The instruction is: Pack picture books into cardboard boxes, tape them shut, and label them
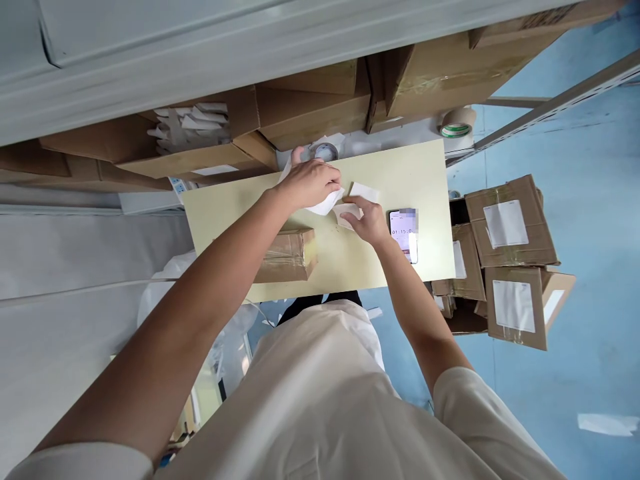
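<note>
My left hand (313, 183) is above the far side of the pale yellow table (420, 180), its fingers curled over a white sheet of paper (325, 203) that sticks out on both sides. To its right, my right hand (369, 219) has thumb and forefinger on a small white paper slip (346, 215), partly covered by the fingers. Another white slip (365, 192) lies flat just beyond the right hand. A taped cardboard box (285, 257) rests on the table's near side, partly behind my left forearm.
A phone (400, 232) showing a timer lies right of my right hand. Behind the table are a tape roll (326, 152), an open carton (190, 162) of white papers and a tan tape roll (457, 123). Labelled cardboard boxes (517, 257) are stacked at the right.
</note>
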`<state>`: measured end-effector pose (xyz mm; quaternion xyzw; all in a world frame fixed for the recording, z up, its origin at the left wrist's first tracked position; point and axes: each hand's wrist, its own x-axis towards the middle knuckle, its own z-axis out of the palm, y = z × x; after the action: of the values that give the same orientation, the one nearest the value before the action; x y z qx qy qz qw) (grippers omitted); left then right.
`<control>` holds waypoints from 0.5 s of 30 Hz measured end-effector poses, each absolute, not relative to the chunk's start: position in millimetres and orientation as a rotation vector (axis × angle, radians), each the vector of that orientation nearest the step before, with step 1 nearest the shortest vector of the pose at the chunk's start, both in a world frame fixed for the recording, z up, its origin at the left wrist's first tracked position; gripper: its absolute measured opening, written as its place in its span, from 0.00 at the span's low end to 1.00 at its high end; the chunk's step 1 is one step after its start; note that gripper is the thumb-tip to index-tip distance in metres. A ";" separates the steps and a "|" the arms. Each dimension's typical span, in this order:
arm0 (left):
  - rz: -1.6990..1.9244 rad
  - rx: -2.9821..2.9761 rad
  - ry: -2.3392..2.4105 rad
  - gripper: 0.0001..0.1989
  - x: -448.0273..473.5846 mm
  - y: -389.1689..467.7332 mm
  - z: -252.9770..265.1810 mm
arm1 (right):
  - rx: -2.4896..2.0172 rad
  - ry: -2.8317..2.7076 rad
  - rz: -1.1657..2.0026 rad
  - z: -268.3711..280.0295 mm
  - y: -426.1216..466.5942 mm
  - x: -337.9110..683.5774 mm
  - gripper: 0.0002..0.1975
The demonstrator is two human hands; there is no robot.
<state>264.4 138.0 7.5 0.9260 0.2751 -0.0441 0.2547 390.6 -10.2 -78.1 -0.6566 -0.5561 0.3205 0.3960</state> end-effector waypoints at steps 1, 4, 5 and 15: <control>-0.105 2.490 0.752 0.10 263.5 140.0 7.6 | -1.690 -1.375 0.823 -81.4 -10.4 389.8 0.14; 0.086 2.406 0.858 0.10 258.4 145.8 9.0 | -1.816 -1.294 0.846 -94.6 -9.4 389.9 0.14; 0.198 2.365 0.920 0.09 255.6 147.9 9.2 | -1.850 -1.272 0.853 -98.8 -8.7 391.0 0.14; 0.925 1.569 1.221 0.14 203.3 106.5 18.8 | -1.442 -1.041 0.802 -27.1 -8.4 352.7 0.37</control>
<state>203.3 106.5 18.8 0.6364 0.4954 0.3752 0.4569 352.7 -8.4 -27.1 -0.6118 -0.4417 0.3404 0.5610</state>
